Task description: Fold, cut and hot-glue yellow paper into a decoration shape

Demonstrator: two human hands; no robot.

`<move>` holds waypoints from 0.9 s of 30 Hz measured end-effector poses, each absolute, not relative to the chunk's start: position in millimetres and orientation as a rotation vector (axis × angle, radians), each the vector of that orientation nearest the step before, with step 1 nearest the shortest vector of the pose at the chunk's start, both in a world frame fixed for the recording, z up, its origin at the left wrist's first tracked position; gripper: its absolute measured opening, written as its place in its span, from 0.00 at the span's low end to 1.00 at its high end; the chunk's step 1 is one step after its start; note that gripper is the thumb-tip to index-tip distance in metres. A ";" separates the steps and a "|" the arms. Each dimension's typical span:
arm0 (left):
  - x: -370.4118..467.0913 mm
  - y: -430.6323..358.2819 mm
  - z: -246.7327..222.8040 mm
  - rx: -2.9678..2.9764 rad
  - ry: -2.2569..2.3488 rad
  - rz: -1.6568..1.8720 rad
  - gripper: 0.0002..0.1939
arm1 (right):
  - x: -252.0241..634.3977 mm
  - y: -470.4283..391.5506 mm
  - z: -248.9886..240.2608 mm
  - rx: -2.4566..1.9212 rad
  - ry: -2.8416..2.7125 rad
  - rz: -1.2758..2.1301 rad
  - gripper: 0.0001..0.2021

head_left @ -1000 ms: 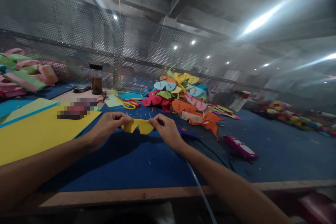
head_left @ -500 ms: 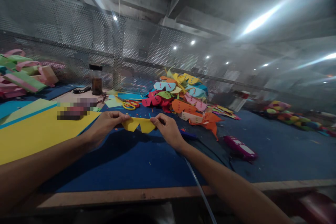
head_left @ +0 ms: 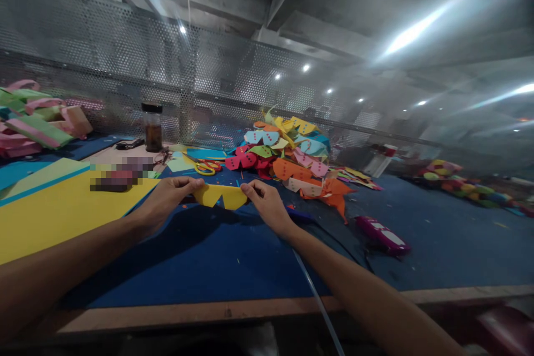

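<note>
Between my two hands is a yellow paper cut-out (head_left: 208,196) with a notch in the middle of its lower edge, held above the blue table mat (head_left: 200,267). My left hand (head_left: 173,194) pinches its left end between thumb and fingers. At the other end, the thumb and fingers of my right hand (head_left: 265,200) are closed on the paper. Just behind the cut-out lie yellow-handled scissors (head_left: 205,167). Large yellow sheets (head_left: 54,211) lie beside my left forearm.
A heap of coloured paper cut-outs (head_left: 292,161) stands behind my right hand. To its right lies a purple object (head_left: 381,235) with a dark cord nearby. A lidded jar (head_left: 153,129) stands at the back, and folded pink and green pieces (head_left: 41,117) are piled far left.
The yellow cut-out has tilted slightly, so its front face and notch look a little different. Both hands keep their grip and have barely moved.
</note>
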State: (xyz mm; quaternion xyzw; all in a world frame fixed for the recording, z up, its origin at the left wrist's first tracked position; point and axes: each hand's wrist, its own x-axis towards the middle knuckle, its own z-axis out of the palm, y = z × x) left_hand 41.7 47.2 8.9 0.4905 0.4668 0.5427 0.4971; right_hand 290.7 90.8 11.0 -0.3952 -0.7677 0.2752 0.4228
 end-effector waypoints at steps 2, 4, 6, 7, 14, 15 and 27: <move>41.3 47.1 8.0 1.190 1.115 1.309 0.19 | 290.9 89.7 11.4 -1.001 -1.925 0.669 0.29; 40.7 47.0 7.5 1.182 1.099 1.310 0.20 | 291.0 88.0 12.3 -0.995 -1.934 0.661 0.29; 39.8 46.9 7.2 1.176 1.090 1.309 0.19 | 290.9 86.7 13.2 -0.981 -1.939 0.661 0.29; 39.4 46.9 7.1 1.182 1.087 1.309 0.19 | 290.8 86.4 13.5 -0.975 -1.939 0.663 0.29; 39.4 46.3 6.8 1.209 1.097 1.331 0.18 | 290.3 85.0 14.0 -0.954 -1.957 0.673 0.28; 39.8 46.2 7.1 1.209 1.102 1.337 0.18 | 290.0 84.4 14.2 -0.949 -1.968 0.657 0.27; 40.0 45.9 4.8 1.222 1.115 1.298 0.16 | 287.6 81.3 13.1 -0.911 -2.022 0.630 0.21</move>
